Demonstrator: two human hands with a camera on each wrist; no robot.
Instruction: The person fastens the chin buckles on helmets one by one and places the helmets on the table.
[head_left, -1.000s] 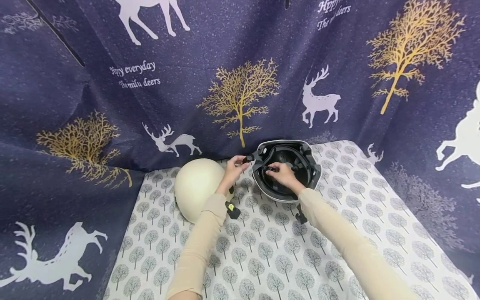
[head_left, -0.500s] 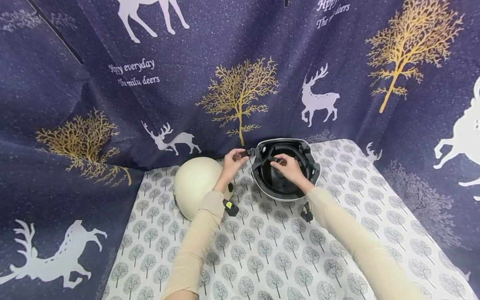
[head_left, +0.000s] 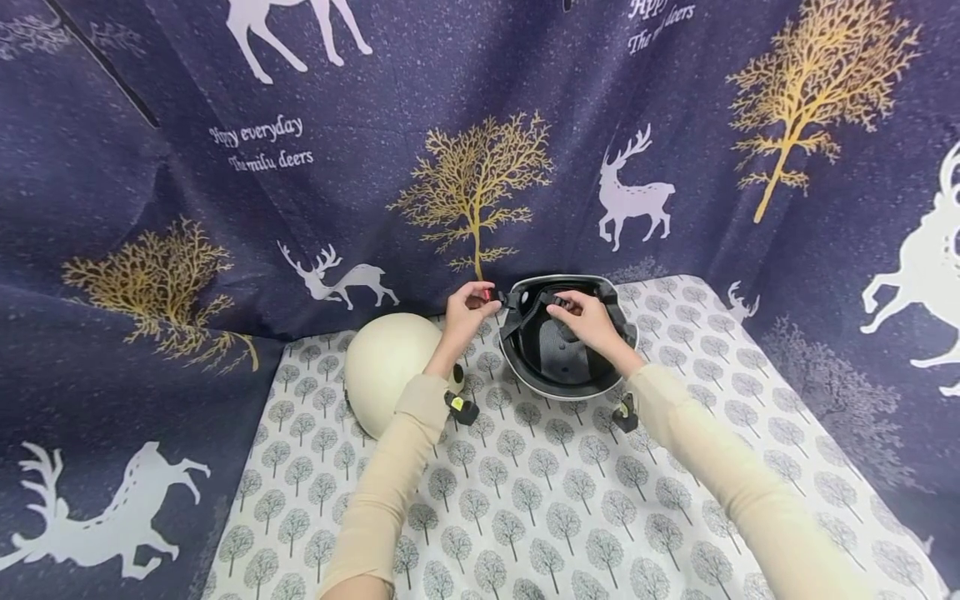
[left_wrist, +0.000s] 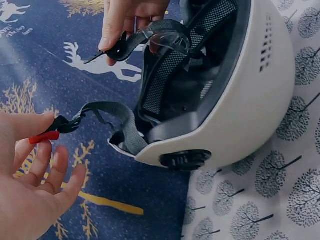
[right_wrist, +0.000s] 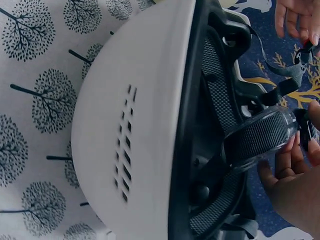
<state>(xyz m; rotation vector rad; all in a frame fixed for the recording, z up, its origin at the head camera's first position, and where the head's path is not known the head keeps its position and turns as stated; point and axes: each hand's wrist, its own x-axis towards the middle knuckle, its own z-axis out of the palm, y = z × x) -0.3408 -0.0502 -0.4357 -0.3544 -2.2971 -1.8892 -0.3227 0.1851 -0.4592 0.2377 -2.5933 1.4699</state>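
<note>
A white helmet (left_wrist: 260, 95) with a black padded inside lies open side up on the cloth-covered table. My left hand (head_left: 463, 317) pinches a red-and-black buckle end (left_wrist: 45, 136) on one chin strap, held out past the helmet's left edge. Between thumb and fingers, my right hand (head_left: 591, 323) holds the other strap's black buckle end (left_wrist: 117, 47) over the helmet opening. A clear sleeve (right_wrist: 262, 135) covers part of that strap. The two buckle ends are apart. On the helmet's side sits a round black knob (left_wrist: 185, 160).
A cream helmet (head_left: 390, 367) stands dome up to the left, beside my left forearm. Small black wrist cameras (head_left: 461, 408) sit near both wrists. A dark blue curtain (head_left: 420, 167) with deer and trees hangs close behind the table.
My right hand has lifted its strap end from over the helmet's middle toward the far rim. The left hand's grip has turned, and the red part now shows in the head view.
</note>
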